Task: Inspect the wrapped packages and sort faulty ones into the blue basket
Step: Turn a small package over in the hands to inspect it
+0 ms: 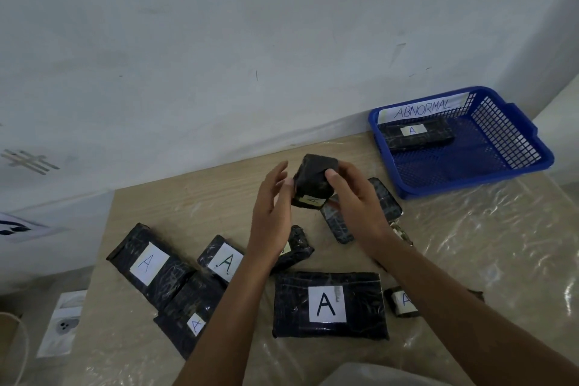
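Fingers (336,180) of your right hand (355,204) are curling round the small black package (315,183), lifting it off the worktop (219,197), left of the blue basket (529,166). Your left hand (271,213) is hovering beside it, fingers straight, thumb tip just touching its side. You're inspecting it, label facing down toward you; I can't tell whether it's faulty. Next you're needing to turn it and check every face, then carry it to the basket if bad. One labelled package (416,133) is already lying in the basket, under the ABNORMAL sign (423,110). Left of the basket, more wrapped packages are lying: a long one (382,200) nearest, a big one (329,304) further off. Nothing is blocking the way.
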`<move>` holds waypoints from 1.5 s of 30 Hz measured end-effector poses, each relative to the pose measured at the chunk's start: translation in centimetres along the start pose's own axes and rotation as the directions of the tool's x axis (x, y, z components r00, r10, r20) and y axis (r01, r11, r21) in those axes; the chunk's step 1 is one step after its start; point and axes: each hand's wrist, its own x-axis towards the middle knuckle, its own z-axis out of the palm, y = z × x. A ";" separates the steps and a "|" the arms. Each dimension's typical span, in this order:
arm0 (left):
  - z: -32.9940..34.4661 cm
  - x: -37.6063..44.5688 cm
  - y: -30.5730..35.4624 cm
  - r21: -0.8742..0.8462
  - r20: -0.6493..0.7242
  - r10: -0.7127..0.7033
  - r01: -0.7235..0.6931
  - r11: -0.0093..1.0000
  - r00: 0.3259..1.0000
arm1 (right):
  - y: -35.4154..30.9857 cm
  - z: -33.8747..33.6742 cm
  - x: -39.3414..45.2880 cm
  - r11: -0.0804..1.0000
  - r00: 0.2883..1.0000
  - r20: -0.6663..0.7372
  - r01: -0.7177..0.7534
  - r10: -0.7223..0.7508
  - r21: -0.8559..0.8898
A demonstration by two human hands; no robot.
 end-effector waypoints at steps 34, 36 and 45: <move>1.3 -0.8 1.4 -0.083 0.070 0.032 -0.026 0.996 0.997 | 0.9 -0.1 0.3 0.996 0.999 0.033 0.021 -0.018 -0.089; 1.0 -0.7 1.2 -0.049 0.056 0.039 -0.036 0.998 0.998 | 0.9 -0.1 0.2 0.995 0.998 0.055 0.015 -0.009 -0.104; -0.2 -0.4 2.9 -0.020 0.164 -0.241 0.248 0.969 0.956 | 0.4 -1.4 0.0 0.922 0.979 0.201 0.102 -0.027 -0.374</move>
